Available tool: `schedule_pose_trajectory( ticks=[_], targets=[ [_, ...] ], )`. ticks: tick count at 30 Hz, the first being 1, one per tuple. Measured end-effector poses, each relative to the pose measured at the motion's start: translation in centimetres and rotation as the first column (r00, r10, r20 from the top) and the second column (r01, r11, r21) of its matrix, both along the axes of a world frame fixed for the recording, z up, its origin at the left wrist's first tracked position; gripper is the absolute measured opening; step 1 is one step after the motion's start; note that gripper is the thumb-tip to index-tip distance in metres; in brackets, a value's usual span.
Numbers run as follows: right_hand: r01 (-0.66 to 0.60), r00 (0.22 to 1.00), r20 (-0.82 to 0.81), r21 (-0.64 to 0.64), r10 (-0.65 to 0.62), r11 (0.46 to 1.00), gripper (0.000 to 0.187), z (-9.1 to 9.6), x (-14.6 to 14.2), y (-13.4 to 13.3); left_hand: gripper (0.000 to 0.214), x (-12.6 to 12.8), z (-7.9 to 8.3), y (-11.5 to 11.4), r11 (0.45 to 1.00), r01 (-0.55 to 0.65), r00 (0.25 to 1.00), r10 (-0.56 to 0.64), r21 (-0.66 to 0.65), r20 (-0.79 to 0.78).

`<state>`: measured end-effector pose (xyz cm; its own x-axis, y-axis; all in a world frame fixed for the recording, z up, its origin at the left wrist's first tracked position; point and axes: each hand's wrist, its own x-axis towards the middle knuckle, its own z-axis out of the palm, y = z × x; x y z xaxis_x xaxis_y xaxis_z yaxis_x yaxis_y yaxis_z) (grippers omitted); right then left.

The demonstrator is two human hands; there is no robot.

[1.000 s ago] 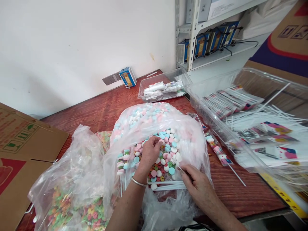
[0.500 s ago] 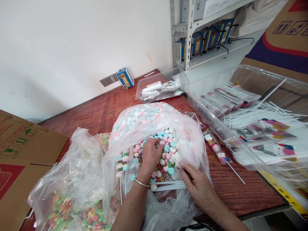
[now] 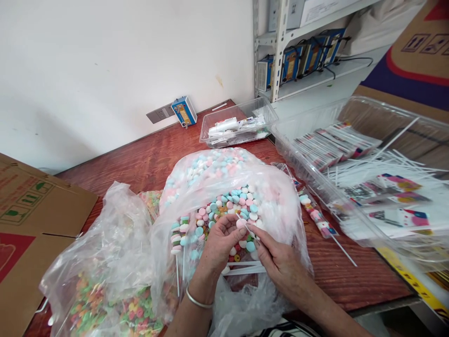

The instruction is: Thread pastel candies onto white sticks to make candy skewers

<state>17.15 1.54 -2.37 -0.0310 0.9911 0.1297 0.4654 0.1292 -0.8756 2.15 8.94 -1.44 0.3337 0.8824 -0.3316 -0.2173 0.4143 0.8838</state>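
My left hand (image 3: 218, 242), with a bangle on the wrist, pinches a pale pink marshmallow (image 3: 241, 223) between thumb and fingers. Against it, my right hand (image 3: 277, 260) grips a thin white stick (image 3: 249, 229); a white tip shows at the candy's far side, as if the stick runs through it. Both hands are over an open clear plastic bag (image 3: 280, 199) of pink, blue and white marshmallows (image 3: 242, 194), with ring-shaped gummies (image 3: 237, 258) among them. Several white sticks (image 3: 245, 270) lie across the bag's near side. Left of them rest finished-looking candy skewers (image 3: 180, 236).
A bag of colourful gummy rings (image 3: 135, 309) lies at left beside a cardboard box (image 3: 31, 220). At right, a wrapped candy skewer (image 3: 317, 217) lies by a large clear tray (image 3: 305, 175) of sticks and wrappers. A smaller clear tray (image 3: 206, 136) stands behind, near metal shelving (image 3: 278, 51).
My left hand has come up from the marshmallow pile holding a pink one. My right hand has moved left and up with the stick, and the two now meet.
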Motion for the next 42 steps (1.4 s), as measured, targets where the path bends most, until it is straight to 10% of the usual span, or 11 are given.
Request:
schedule_pose_trajectory(
  ticks=[17,42],
  targets=[
    [-0.057,0.996,-0.074,-0.228,0.041,0.972,0.048,1.3,-0.2,-1.3,0.042,-0.1,0.8,0.2,0.984,-0.17,0.981,0.174,0.051,-0.086],
    [-0.015,0.987,-0.154,-0.298,-0.033,0.954,0.046,1.2,-0.8,-0.5,0.018,0.1,-1.6,-0.6,0.951,0.035,0.956,0.059,0.308,-0.288]
  ],
)
